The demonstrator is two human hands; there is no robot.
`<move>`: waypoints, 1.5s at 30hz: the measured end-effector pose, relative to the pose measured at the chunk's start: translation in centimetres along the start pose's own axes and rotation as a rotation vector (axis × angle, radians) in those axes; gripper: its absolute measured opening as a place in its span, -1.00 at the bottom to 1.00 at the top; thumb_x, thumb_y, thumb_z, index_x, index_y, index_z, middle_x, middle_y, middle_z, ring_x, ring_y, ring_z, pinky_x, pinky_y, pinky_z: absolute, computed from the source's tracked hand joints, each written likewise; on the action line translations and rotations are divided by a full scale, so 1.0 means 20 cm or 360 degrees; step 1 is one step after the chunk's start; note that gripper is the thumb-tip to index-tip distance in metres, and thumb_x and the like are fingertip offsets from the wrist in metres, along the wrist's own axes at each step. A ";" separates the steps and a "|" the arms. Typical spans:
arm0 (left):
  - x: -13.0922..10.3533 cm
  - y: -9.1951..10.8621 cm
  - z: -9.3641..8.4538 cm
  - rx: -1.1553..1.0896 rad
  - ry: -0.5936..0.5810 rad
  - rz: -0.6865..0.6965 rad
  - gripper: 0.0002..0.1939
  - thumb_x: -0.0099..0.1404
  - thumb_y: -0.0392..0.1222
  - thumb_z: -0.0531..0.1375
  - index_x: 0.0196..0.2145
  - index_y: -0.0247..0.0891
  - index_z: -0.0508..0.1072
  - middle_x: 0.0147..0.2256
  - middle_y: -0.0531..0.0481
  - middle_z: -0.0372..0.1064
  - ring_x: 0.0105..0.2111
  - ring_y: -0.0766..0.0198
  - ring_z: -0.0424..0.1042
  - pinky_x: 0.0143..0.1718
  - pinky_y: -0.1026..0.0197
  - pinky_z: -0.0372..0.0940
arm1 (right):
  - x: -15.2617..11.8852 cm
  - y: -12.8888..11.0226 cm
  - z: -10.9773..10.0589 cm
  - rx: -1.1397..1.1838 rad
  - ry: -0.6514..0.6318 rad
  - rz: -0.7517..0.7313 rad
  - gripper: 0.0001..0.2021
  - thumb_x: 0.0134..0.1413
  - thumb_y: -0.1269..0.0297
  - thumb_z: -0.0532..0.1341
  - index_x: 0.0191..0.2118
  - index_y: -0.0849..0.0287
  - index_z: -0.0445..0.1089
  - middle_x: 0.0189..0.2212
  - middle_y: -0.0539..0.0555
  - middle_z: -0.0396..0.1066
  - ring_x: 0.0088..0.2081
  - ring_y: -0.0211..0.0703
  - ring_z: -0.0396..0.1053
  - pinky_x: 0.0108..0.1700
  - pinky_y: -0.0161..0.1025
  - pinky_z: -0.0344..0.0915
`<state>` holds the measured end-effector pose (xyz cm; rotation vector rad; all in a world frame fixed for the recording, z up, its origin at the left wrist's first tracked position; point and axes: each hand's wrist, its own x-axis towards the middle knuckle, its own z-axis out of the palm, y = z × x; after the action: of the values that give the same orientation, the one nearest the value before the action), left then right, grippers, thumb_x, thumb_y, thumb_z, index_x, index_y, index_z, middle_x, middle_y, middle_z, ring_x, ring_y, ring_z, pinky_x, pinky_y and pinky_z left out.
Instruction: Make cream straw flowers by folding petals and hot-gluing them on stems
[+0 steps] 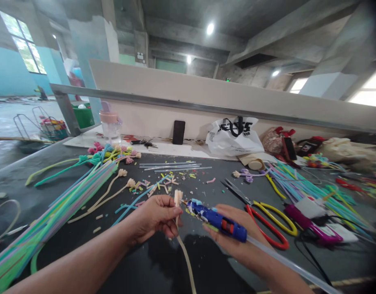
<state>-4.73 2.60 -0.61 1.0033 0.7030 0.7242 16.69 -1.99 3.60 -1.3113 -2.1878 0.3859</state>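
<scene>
Between the thumb and fingers of my left hand (159, 214) is a cream cord (185, 253), its upper end topped by a small pale tuft (178, 197). My right hand (237, 234) is wrapped round a blue hot glue gun (217, 218) with a clear glue stick (286, 257) running out of its back. The gun's nozzle points left and is close to the tuft; whether they touch I cannot tell. Short cut cord pieces (163, 185) are scattered beyond my left hand. Two finished-looking cream cords with flower-like ends (113, 194) lie to the left.
Scissors with red and yellow handles (267, 222) lie open right of my right hand. Bundles of coloured cords (74, 200) stretch along the left and right. Clear glue sticks (172, 166), a phone (178, 132), a bottle (110, 126) and a white bag (232, 136) are toward the back.
</scene>
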 end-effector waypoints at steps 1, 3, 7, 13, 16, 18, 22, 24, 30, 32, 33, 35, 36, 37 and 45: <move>0.00 0.00 0.00 0.0007 0.0004 0.0002 -0.71 0.03 -0.08 0.29 -0.47 -0.37 0.32 -0.55 0.00 0.39 -0.67 0.39 0.38 -0.68 0.41 0.26 | 0.00 0.00 0.00 -0.0016 0.0002 -0.0004 -0.77 0.00 0.26 0.19 -0.59 0.13 0.18 -0.60 -0.06 0.19 -0.55 -0.26 0.20 -0.51 -0.30 0.08; 0.00 0.00 0.00 0.0013 0.0009 0.0005 -0.71 0.03 -0.08 0.28 -0.47 -0.36 0.32 -0.55 0.00 0.39 -0.67 0.39 0.38 -0.68 0.41 0.26 | 0.00 0.00 0.01 -0.0050 -0.0003 -0.0002 -0.76 0.01 0.25 0.18 -0.58 0.13 0.17 -0.60 -0.06 0.19 -0.54 -0.26 0.20 -0.50 -0.30 0.08; 0.01 -0.01 -0.01 0.0010 -0.0030 0.0015 -0.73 0.06 -0.10 0.27 -0.46 -0.36 0.32 -0.56 0.00 0.39 -0.67 0.40 0.38 -0.68 0.41 0.27 | 0.01 -0.01 0.00 -0.0110 -0.0006 0.0038 -0.76 0.02 0.24 0.16 -0.59 0.14 0.18 -0.59 -0.05 0.21 -0.52 -0.26 0.21 -0.49 -0.31 0.08; 0.02 -0.03 -0.03 0.0003 -0.0075 0.0034 -0.74 0.07 -0.11 0.26 -0.45 -0.36 0.32 -0.55 0.01 0.40 -0.66 0.38 0.40 -0.67 0.41 0.28 | 0.01 0.00 0.02 -0.0151 -0.0032 0.0077 -0.75 0.01 0.26 0.16 -0.61 0.16 0.17 -0.61 -0.06 0.19 -0.55 -0.29 0.21 -0.50 -0.34 0.06; 0.01 -0.03 -0.02 0.0004 -0.0069 0.0027 -0.74 0.08 -0.10 0.26 -0.45 -0.36 0.32 -0.55 0.00 0.40 -0.66 0.39 0.39 -0.67 0.41 0.28 | 0.00 0.01 0.04 -0.0138 0.0006 0.0038 -0.73 0.03 0.26 0.15 -0.62 0.17 0.15 -0.63 -0.07 0.16 -0.57 -0.31 0.19 -0.52 -0.35 0.03; 0.01 -0.02 -0.02 0.0010 -0.0057 0.0033 -0.74 0.08 -0.10 0.26 -0.46 -0.37 0.32 -0.55 0.01 0.40 -0.66 0.39 0.39 -0.67 0.42 0.28 | 0.00 0.02 0.04 -0.0137 -0.0016 0.0019 -0.74 0.02 0.28 0.15 -0.62 0.18 0.16 -0.63 -0.07 0.16 -0.56 -0.32 0.19 -0.52 -0.36 0.03; 0.01 -0.01 -0.02 0.0018 -0.0041 0.0044 -0.74 0.08 -0.10 0.26 -0.46 -0.37 0.32 -0.55 0.01 0.40 -0.66 0.40 0.39 -0.67 0.42 0.28 | 0.01 0.01 0.03 -0.0146 -0.0066 0.0001 -0.75 0.02 0.28 0.15 -0.62 0.18 0.18 -0.62 -0.06 0.17 -0.56 -0.32 0.19 -0.51 -0.37 0.04; 0.02 -0.02 -0.02 0.0022 -0.0039 0.0047 -0.74 0.08 -0.10 0.26 -0.46 -0.36 0.32 -0.55 0.01 0.40 -0.66 0.40 0.39 -0.67 0.42 0.28 | 0.01 0.00 0.02 -0.0139 -0.0075 -0.0012 -0.75 0.01 0.28 0.14 -0.62 0.18 0.20 -0.62 -0.06 0.18 -0.55 -0.31 0.19 -0.51 -0.36 0.04; 0.02 -0.03 -0.02 0.0049 -0.0059 0.0009 -0.75 0.08 -0.11 0.26 -0.46 -0.36 0.32 -0.56 0.02 0.39 -0.66 0.39 0.39 -0.67 0.41 0.28 | 0.01 -0.01 0.01 -0.0130 -0.0018 0.0022 -0.78 -0.01 0.32 0.15 -0.62 0.18 0.20 -0.63 -0.07 0.18 -0.56 -0.31 0.20 -0.51 -0.37 0.05; 0.02 -0.03 -0.02 0.0052 -0.0051 0.0014 -0.75 0.08 -0.12 0.25 -0.47 -0.37 0.32 -0.56 0.02 0.39 -0.66 0.39 0.39 -0.67 0.41 0.28 | 0.01 0.00 0.02 -0.0138 -0.0034 0.0024 -0.77 -0.01 0.31 0.15 -0.61 0.18 0.20 -0.63 -0.07 0.18 -0.56 -0.32 0.20 -0.51 -0.37 0.05; 0.02 -0.02 -0.02 0.0049 -0.0037 0.0026 -0.75 0.08 -0.11 0.26 -0.47 -0.37 0.32 -0.56 0.02 0.39 -0.67 0.40 0.38 -0.67 0.41 0.28 | 0.01 0.00 0.02 -0.0149 -0.0049 0.0024 -0.77 -0.01 0.31 0.15 -0.62 0.18 0.20 -0.63 -0.07 0.19 -0.56 -0.33 0.20 -0.51 -0.37 0.05; 0.02 -0.02 -0.02 0.0040 -0.0011 0.0049 -0.75 0.08 -0.11 0.26 -0.47 -0.36 0.33 -0.56 0.02 0.38 -0.67 0.40 0.38 -0.67 0.41 0.28 | 0.01 0.01 0.02 -0.0170 -0.0081 0.0023 -0.77 -0.02 0.31 0.17 -0.62 0.19 0.20 -0.62 -0.07 0.19 -0.56 -0.33 0.20 -0.51 -0.38 0.04; 0.02 -0.02 -0.02 0.0039 -0.0005 0.0054 -0.75 0.08 -0.11 0.26 -0.47 -0.36 0.33 -0.56 0.02 0.39 -0.67 0.40 0.38 -0.67 0.41 0.27 | 0.01 0.01 0.02 -0.0171 -0.0088 0.0019 -0.77 -0.03 0.31 0.17 -0.62 0.19 0.20 -0.62 -0.07 0.19 -0.56 -0.33 0.20 -0.52 -0.38 0.03; 0.02 -0.02 -0.02 0.0042 -0.0003 0.0055 -0.75 0.08 -0.11 0.26 -0.47 -0.36 0.33 -0.57 0.03 0.38 -0.67 0.40 0.38 -0.68 0.41 0.27 | 0.01 0.01 0.02 -0.0167 -0.0083 0.0013 -0.77 -0.03 0.31 0.18 -0.62 0.19 0.19 -0.62 -0.07 0.19 -0.56 -0.33 0.20 -0.52 -0.38 0.03; 0.02 -0.03 -0.02 0.0065 0.0035 0.0038 -0.74 0.06 -0.11 0.27 -0.48 -0.36 0.32 -0.57 0.03 0.39 -0.67 0.40 0.38 -0.67 0.41 0.28 | 0.02 0.00 0.02 -0.0090 -0.0090 -0.0007 -0.76 0.00 0.29 0.16 -0.62 0.18 0.19 -0.62 -0.07 0.18 -0.55 -0.30 0.20 -0.51 -0.36 0.06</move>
<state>-4.73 2.89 -1.30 1.0442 0.7283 0.7450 16.32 -1.70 3.46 -1.3405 -2.2632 0.3657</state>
